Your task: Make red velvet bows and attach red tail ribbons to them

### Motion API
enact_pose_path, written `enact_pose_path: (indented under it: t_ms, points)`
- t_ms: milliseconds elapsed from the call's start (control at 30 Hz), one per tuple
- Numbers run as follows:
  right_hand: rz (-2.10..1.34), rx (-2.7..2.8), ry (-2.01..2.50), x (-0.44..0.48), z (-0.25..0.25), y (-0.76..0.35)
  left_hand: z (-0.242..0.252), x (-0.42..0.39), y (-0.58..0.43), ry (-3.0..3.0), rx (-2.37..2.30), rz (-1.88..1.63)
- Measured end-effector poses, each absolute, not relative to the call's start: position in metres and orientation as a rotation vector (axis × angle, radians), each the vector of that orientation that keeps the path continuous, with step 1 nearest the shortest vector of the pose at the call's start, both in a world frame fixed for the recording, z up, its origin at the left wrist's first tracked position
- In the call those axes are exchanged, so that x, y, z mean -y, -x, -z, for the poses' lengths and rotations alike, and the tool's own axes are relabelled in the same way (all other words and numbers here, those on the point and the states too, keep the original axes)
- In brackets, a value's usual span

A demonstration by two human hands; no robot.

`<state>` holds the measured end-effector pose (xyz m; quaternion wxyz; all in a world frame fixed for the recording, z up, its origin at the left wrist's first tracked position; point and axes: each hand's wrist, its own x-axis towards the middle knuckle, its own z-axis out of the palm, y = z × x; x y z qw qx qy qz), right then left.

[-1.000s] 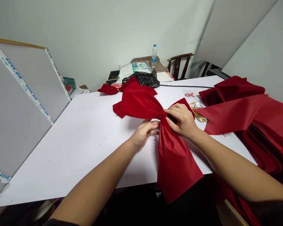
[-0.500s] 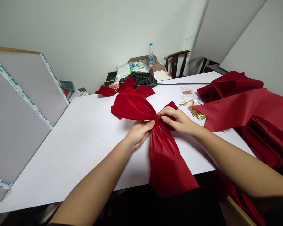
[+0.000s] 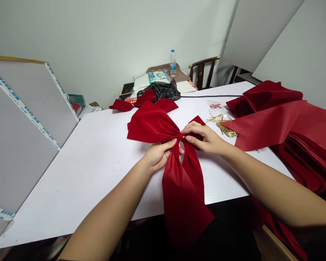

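A large red velvet bow [image 3: 154,123] lies on the white table [image 3: 97,163], its tails [image 3: 183,188] hanging over the near edge. My left hand [image 3: 159,156] pinches the gathered centre of the bow from the left. My right hand [image 3: 203,137] grips the same knot from the right, fingers closed around it. A glint of gold wire shows between the two hands at the knot.
Gold twist ties [image 3: 225,128] and a small plastic bag [image 3: 216,106] lie right of the bow. Stacked red fabric [image 3: 296,134] covers the table's right side. Another red bow [image 3: 141,101], a black bag [image 3: 160,90], a water bottle [image 3: 173,62], a chair [image 3: 203,70] and grey boards [image 3: 21,123] stand around.
Both hands have stayed on the bow's centre while the tails swung left and hang lower over the table edge. The bow's left loop has lifted slightly.
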<state>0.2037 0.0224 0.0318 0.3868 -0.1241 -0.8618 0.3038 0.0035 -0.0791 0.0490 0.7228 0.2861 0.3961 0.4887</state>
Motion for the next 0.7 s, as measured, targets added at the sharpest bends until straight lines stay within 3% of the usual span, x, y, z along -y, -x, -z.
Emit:
enact_pose_path:
  t_ms: [433,700]
  points:
    - [-0.74,2.153,0.142,-0.016,-0.033,-0.202,-0.05,0.08,0.0,-0.555,-0.911,-1.069]
    - [-0.662,2.264,0.306,-0.015,-0.033,-0.203,-0.039,0.084,-0.008,-0.739,-0.919,-1.118]
